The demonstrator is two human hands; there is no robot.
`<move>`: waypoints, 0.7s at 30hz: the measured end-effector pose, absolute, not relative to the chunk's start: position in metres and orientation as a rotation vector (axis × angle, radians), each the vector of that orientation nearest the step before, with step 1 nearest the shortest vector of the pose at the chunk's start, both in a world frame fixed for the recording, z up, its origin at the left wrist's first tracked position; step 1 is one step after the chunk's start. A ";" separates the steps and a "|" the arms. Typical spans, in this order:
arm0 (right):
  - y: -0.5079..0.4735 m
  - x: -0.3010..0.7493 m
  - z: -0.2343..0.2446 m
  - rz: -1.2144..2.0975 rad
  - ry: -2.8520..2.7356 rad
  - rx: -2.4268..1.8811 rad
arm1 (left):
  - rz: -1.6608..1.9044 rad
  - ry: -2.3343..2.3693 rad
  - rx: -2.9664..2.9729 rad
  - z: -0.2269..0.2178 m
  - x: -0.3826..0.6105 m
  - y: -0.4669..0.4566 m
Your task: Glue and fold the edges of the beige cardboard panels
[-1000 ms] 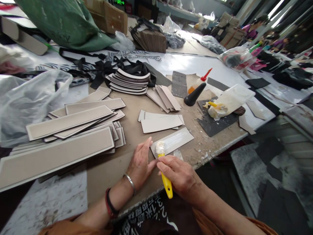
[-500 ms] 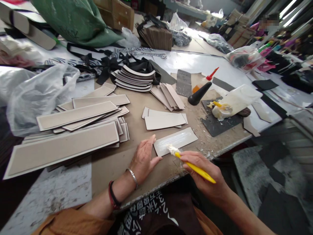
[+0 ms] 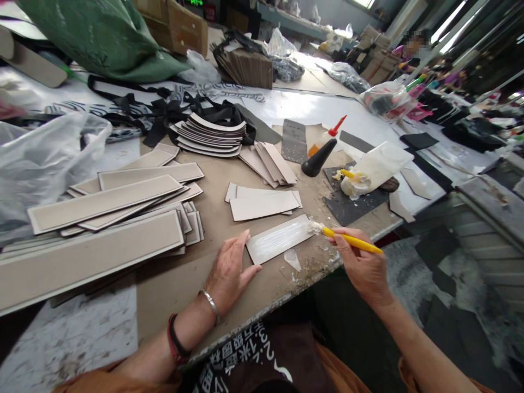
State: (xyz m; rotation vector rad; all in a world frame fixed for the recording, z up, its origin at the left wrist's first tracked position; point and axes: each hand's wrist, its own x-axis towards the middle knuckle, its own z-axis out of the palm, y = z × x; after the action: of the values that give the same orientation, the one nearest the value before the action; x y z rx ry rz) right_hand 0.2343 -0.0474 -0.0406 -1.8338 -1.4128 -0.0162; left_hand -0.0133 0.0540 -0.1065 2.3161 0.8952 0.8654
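A flat rectangular grey-white board (image 3: 280,238) lies on the table, its top streaked with wet white glue. My left hand (image 3: 230,266) rests at the board's left end, thumb and fingers spread along its edge. In my right hand (image 3: 362,267) is a yellow-handled brush (image 3: 355,240), its glue-clotted bristles at the board's right end. Just behind that board lie several overlapping pale boards (image 3: 264,204). To the right, a translucent plastic bottle (image 3: 379,164) lies on its side with white glue at its cut opening, on a dark sheet (image 3: 352,206).
Long bordered boards (image 3: 94,256) are piled at the left beside a clear plastic bag (image 3: 49,158). Curved boards (image 3: 208,136) are stacked at the back. A black cone (image 3: 319,158) and a red-tipped bottle (image 3: 326,139) stand behind the glue. The table edge is close in front.
My right hand has swept the brush rightward along the board to its far end, spreading glue. My left hand stays at the left end. The whole view has shifted slightly.
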 end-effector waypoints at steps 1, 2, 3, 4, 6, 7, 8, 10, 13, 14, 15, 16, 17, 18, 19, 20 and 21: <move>-0.047 0.235 -0.040 -0.076 -1.479 -1.815 | 0.864 0.896 2.317 -0.106 -0.013 0.054; -0.047 0.234 -0.040 -0.130 -1.550 -1.791 | 0.864 0.899 2.318 -0.106 -0.013 0.054; -0.047 0.232 -0.041 -0.172 -1.620 -1.767 | 0.865 0.903 2.319 -0.106 -0.013 0.054; -0.047 0.230 -0.042 -0.199 -1.683 -1.747 | 0.866 0.906 2.320 -0.106 -0.013 0.054; -0.048 0.225 -0.045 -0.224 -1.774 -1.726 | 0.871 0.906 2.324 -0.107 -0.013 0.054; -0.049 0.223 -0.046 -0.226 -1.800 -1.723 | 0.873 0.904 2.326 -0.107 -0.013 0.054; -0.050 0.220 -0.047 -0.219 -1.812 -1.722 | 0.878 0.903 2.326 -0.107 -0.013 0.053; -0.053 0.215 -0.046 -0.174 -1.818 -1.711 | 0.887 0.907 2.322 -0.108 -0.013 0.053; -0.054 0.209 -0.038 -0.086 -1.795 -1.677 | 0.880 0.917 2.313 -0.109 -0.013 0.053; -0.053 0.209 -0.035 -0.086 -1.785 -1.667 | 0.874 0.919 2.312 -0.109 -0.013 0.053; -0.051 0.210 -0.032 -0.101 -1.781 -1.658 | 0.867 0.920 2.312 -0.109 -0.013 0.053; -0.048 0.213 -0.031 -0.124 -1.784 -1.653 | 0.863 0.920 2.313 -0.109 -0.013 0.053; -0.045 0.216 -0.030 -0.146 -1.800 -1.649 | 0.862 0.920 2.315 -0.109 -0.013 0.053; -0.041 0.219 -0.031 -0.161 -1.830 -1.646 | 0.863 0.922 2.315 -0.109 -0.013 0.053; -0.038 0.221 -0.034 -0.165 -1.868 -1.647 | 0.864 0.923 2.316 -0.109 -0.013 0.053; -0.035 0.222 -0.037 -0.161 -1.912 -1.650 | 0.865 0.923 2.316 -0.109 -0.013 0.053; -0.033 0.222 -0.041 -0.159 -1.957 -1.649 | 0.866 0.920 2.317 -0.109 -0.014 0.053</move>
State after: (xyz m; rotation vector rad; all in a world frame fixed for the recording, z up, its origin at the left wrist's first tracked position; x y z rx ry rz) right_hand 0.2217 -0.0328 -0.0406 -1.6494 -1.9574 -0.1595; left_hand -0.0135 0.0532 -0.1089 2.3174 0.9198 0.8660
